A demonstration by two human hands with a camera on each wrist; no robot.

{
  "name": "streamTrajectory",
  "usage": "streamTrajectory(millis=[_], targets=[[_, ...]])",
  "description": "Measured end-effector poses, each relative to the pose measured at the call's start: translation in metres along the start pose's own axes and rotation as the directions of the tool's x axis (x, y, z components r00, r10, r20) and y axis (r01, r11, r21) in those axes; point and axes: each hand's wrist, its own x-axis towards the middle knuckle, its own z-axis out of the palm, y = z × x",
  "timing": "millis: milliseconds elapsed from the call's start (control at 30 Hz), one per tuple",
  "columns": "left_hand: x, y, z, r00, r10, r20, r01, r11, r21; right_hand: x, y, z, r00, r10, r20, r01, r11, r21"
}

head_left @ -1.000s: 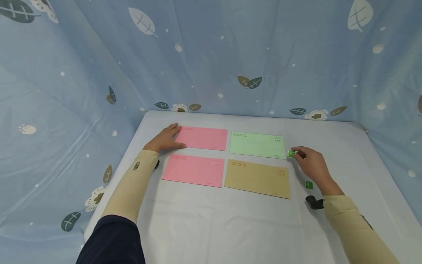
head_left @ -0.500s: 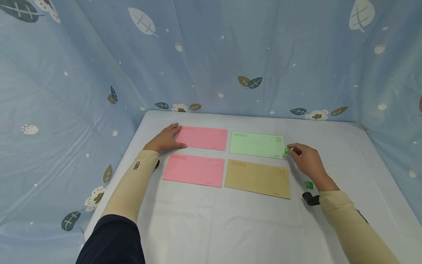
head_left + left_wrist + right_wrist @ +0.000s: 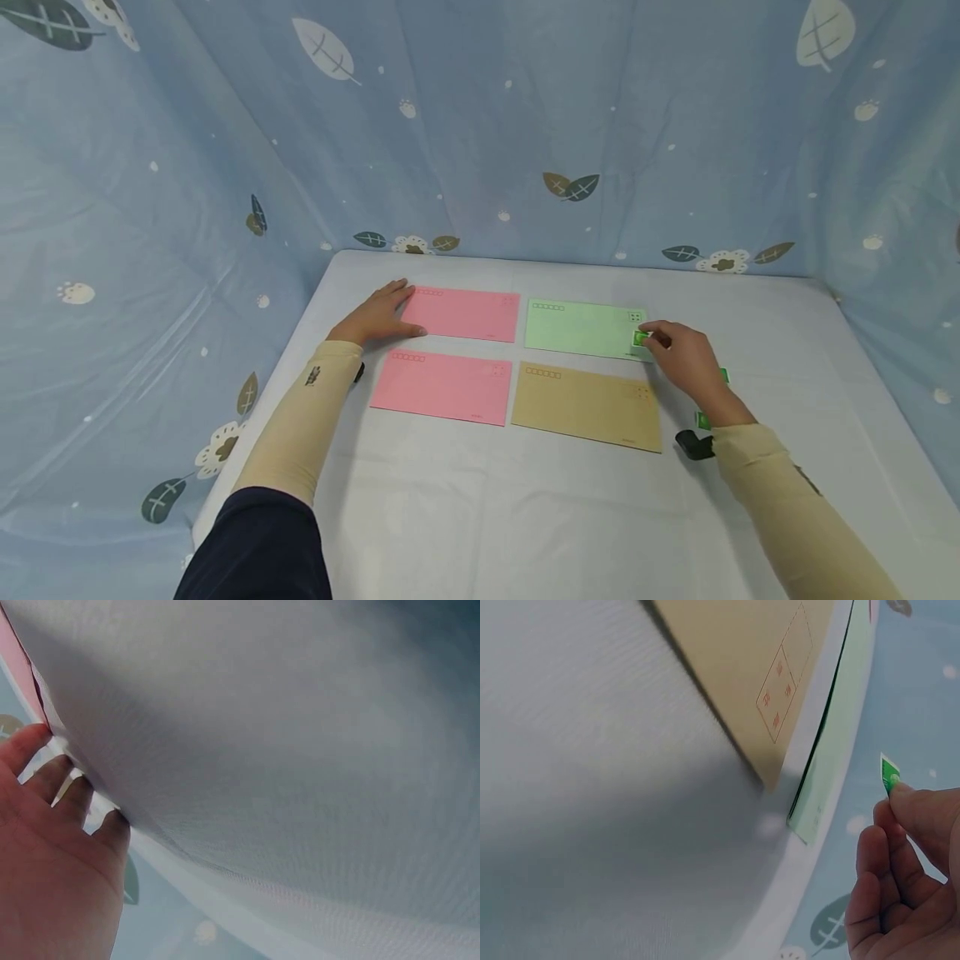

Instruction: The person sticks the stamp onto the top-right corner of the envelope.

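My right hand (image 3: 686,360) pinches a small green stamp (image 3: 639,338) with a white border between thumb and finger. It is held over the right end of the light green envelope (image 3: 581,327), below the printed stamp box. In the right wrist view the stamp (image 3: 889,776) sticks out past the thumb, above the table. At the far left, my left hand (image 3: 380,317) rests with fingers spread and thumb out at the left end of the far pink envelope (image 3: 472,317). The left wrist view shows those fingertips by the pink edge.
A second pink envelope (image 3: 442,387) and a brown envelope (image 3: 585,407) lie in the nearer row. More green stamps (image 3: 702,421) lie on the white table (image 3: 465,517), partly hidden by the right wrist. Blue patterned cloth (image 3: 480,125) hangs behind.
My right hand has moved left with the stamp, from beside the light green envelope to over its right end. Another stamp has come into view behind the wrist. The left hand has stayed put.
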Motion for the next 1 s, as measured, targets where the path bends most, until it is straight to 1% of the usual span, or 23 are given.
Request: streamTrajectory(millis=[167,367,533,767,1000], targets=[[0.000,0.001,-0.001,1.000,0.005,-0.001,-0.005,1.000,-0.005,0.002,-0.004,0.003,1.000,0.019,0.019,-0.019,1.000,0.007],[-0.001,0.002,-0.001,1.000,0.002,-0.003,-0.002,1.000,0.000,0.004,-0.008,0.006,1.000,-0.007,0.011,0.007,1.000,0.022],[-0.001,0.002,-0.001,1.000,0.000,-0.004,0.000,1.000,0.005,0.006,-0.014,0.008,1.000,-0.009,0.012,0.009,1.000,0.024],[0.000,0.001,-0.001,1.000,-0.004,-0.004,0.004,1.000,0.003,0.010,-0.018,0.013,0.999,-0.031,0.010,0.031,0.999,0.038],[-0.001,0.003,-0.002,1.000,0.004,-0.004,-0.004,1.000,0.009,0.014,-0.022,0.018,0.999,-0.043,0.019,0.042,0.999,0.034]])
